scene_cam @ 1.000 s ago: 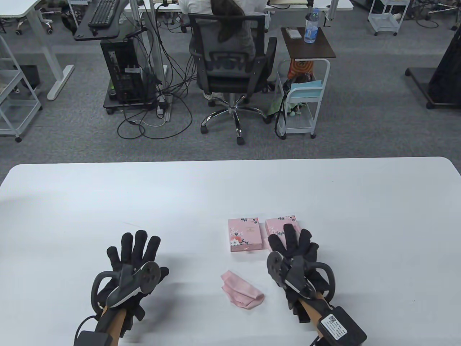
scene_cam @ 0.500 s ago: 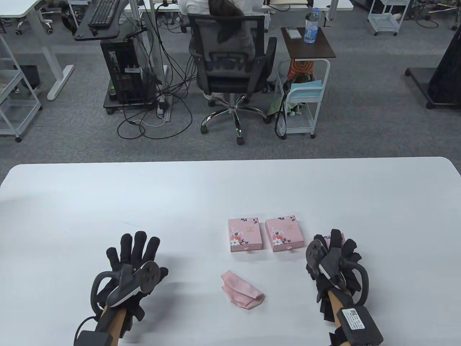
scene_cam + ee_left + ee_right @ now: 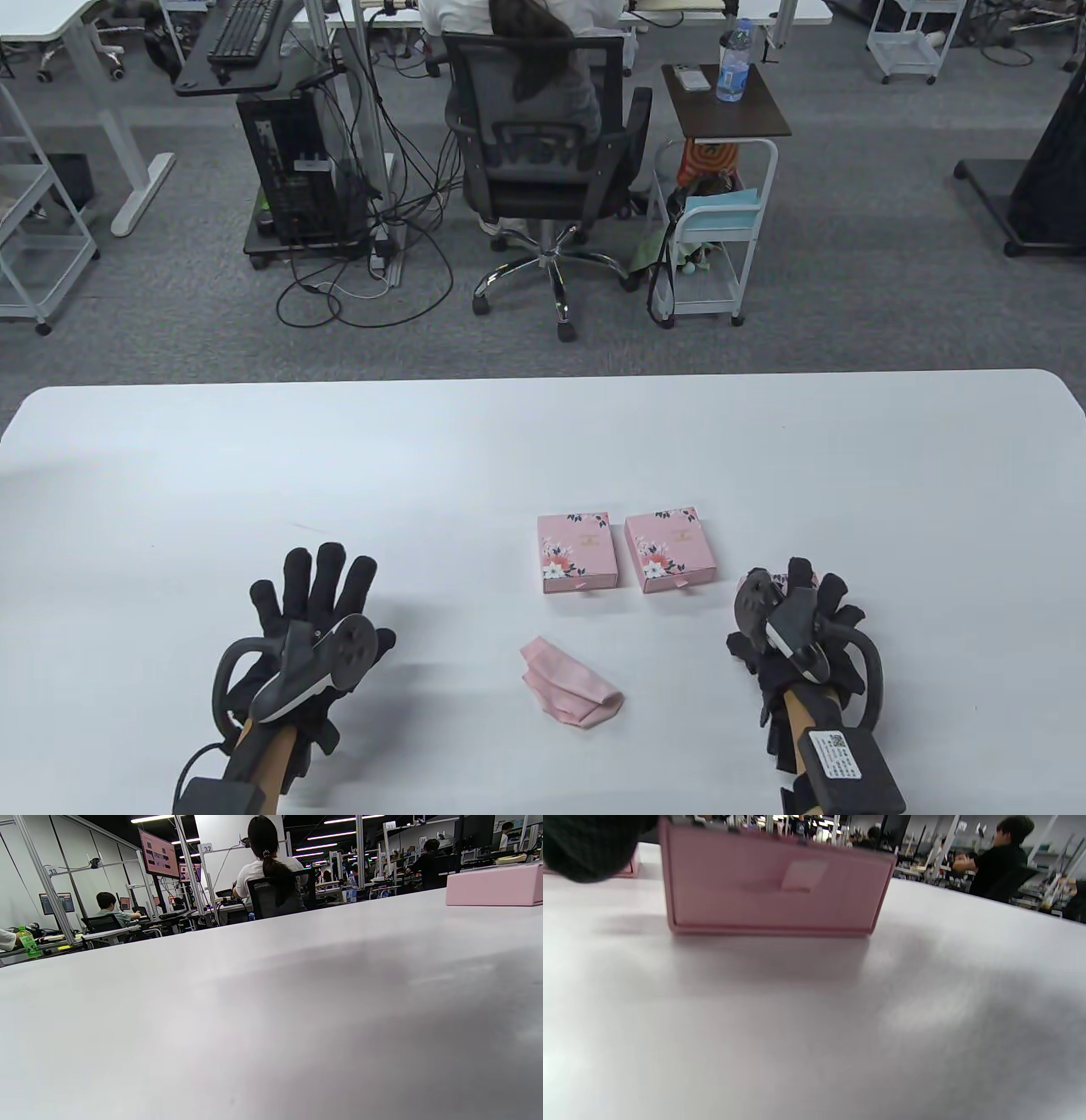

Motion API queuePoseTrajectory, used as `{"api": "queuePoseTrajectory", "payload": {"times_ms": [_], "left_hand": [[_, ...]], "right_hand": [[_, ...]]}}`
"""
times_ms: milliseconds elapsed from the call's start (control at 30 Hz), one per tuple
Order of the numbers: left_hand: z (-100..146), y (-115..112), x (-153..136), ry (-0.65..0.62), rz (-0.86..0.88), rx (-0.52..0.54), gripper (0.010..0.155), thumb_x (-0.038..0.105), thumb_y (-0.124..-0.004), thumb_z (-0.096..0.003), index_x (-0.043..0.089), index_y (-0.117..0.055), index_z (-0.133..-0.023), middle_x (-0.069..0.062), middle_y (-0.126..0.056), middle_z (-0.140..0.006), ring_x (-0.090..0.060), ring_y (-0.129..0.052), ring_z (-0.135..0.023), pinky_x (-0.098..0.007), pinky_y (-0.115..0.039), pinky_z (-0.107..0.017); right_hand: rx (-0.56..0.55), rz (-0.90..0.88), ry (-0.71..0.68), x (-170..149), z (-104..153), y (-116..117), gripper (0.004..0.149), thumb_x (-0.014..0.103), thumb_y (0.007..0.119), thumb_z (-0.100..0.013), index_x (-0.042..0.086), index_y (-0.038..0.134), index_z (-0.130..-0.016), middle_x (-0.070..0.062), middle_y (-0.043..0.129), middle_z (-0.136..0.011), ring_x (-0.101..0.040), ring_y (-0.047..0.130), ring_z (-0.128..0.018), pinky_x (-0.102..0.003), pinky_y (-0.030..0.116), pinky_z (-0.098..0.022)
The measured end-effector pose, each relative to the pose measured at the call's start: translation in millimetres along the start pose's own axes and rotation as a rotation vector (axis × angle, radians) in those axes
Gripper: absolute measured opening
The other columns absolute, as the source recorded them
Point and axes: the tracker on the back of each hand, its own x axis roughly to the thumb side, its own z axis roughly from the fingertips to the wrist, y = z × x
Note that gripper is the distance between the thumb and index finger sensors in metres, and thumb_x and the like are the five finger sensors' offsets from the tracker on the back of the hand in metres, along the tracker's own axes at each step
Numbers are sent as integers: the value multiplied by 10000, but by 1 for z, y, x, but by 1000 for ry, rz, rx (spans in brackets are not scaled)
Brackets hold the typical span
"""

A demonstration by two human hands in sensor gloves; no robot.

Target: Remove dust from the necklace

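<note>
White table [image 3: 543, 441] w/ office behind: 1 person seated in a chair [image 3: 543, 161], back turned. On table: 3 pink boxes, 1 pink cloth [image 3: 570, 693]. Box 1 [image 3: 576, 550] and box 2 [image 3: 670, 548] sit side by side, apart; box 3 [image 3: 774, 885] is mostly under the right hand [image 3: 793, 632], whose fingers curl over it, gripping. Left hand [image 3: 310, 624] lies flat on table, fingers spread, holding nothing, well left of cloth. Necklace itself not visible; can't tell which box has it.
</note>
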Motion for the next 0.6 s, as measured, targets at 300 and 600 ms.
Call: {"api": "queuePoseTrajectory", "payload": {"times_ms": [300,600], "left_hand": [[1,8,1,3,13,49,837,661,-349,-485,332,-6,-1173,-107,25,-1278,-510,-50,-1161,-740,-203,-789],[2,11,-2,13,35,78,844,670,-343,-478,333,1,-1171,-103,33,-1277,-507,-40,-1163,-742,-195,-789]], "right_hand": [[-225,-25,-161,27,24,-38,779,679,621,-427,478,199,-1050,-12,95,-1215,-415,151,-1148,-580,275,-848],[-404,-149,-383,53,53,-51,803,722,561,-419,463,151,-1059,-34,33,-1211,-425,100,-1140,-601,223,-836]]}}
